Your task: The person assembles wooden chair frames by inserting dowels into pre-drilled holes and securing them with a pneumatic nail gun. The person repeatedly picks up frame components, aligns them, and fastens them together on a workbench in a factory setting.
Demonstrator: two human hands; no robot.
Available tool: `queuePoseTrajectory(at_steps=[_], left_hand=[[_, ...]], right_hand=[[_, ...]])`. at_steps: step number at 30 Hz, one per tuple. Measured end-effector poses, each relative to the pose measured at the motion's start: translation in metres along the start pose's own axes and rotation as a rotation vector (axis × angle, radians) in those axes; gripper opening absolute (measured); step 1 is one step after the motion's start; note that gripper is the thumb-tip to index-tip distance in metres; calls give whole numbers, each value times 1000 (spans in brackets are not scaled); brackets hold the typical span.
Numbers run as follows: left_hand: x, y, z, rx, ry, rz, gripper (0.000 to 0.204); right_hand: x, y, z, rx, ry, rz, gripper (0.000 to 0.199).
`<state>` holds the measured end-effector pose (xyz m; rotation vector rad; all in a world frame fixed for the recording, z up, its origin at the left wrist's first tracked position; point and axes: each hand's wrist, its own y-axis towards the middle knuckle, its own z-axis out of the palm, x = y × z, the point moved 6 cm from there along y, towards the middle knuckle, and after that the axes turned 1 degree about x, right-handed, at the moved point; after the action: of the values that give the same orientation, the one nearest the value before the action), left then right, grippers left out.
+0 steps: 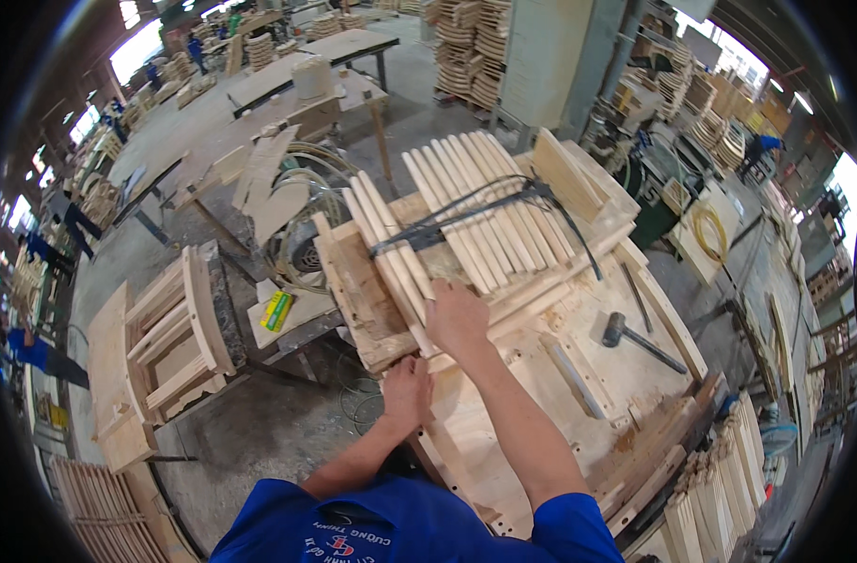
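Seemingly for steadiness, the left hand [407,389] is touching a corner of the box [346,314], grip unclear; toward the far edge of the counter [579,324], the right hand [457,319] is holding rods [376,211] in closed fingers.

Pale wooden rods [471,235], 2 side-by-side groups, lying slanted across wooden frame [349,310].

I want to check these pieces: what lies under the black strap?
Pale wooden rods lie under the black strap, showing on both sides of it. Their narrow stretches directly beneath it are covered and cannot be seen.
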<state>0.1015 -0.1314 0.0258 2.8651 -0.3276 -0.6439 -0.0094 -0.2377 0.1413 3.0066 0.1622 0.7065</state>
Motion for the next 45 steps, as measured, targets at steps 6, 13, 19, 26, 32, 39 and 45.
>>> queuePoseTrajectory(at_steps=[6, 13, 19, 26, 32, 39, 45], left_hand=[[3, 3, 4, 34, 95, 56, 27], [16, 2, 14, 152, 123, -4, 27], [8, 10, 5, 190, 84, 31, 29], [8, 9, -1, 110, 53, 63, 31], [7, 7, 0, 147, 37, 2, 31], [5, 3, -6, 146, 105, 14, 32], [0, 16, 6, 63, 28, 113, 29]], right_hand=[[-32, -14, 4, 220, 130, -53, 41], [-152, -235, -5, 435, 415, 376, 39], [-154, -283, 12, -28, 474, 296, 38], [-197, -300, 6, -87, 22, 470, 37], [-203, -274, 8, -134, -119, 403, 38], [-208, -267, 20, -255, -122, 293, 36], [-235, -267, 54, -456, -143, 228, 34]])
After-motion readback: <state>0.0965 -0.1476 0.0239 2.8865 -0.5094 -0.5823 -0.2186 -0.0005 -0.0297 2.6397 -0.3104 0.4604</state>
